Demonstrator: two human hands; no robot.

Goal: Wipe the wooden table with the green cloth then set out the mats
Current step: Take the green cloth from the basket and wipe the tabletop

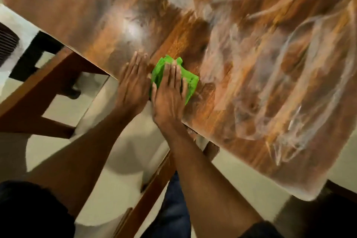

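Note:
The wooden table (81, 11) fills the upper part of the head view, glossy and brown. A crumpled green cloth (190, 81) lies near its front edge. My right hand (170, 92) presses flat on the cloth with straight fingers. My left hand (133, 81) rests flat on the tabletop right beside it, to the left, fingers straight and touching the wood. Pale, wispy smears or a clear covering (270, 63) spread over the right half of the table; blur hides which. No mats are in view.
Wooden chair frames stand below the table edge at the left (38, 94) and at the lower middle (152, 185). The floor (119, 152) is pale tile. A dark grille (6, 44) sits at the far left edge.

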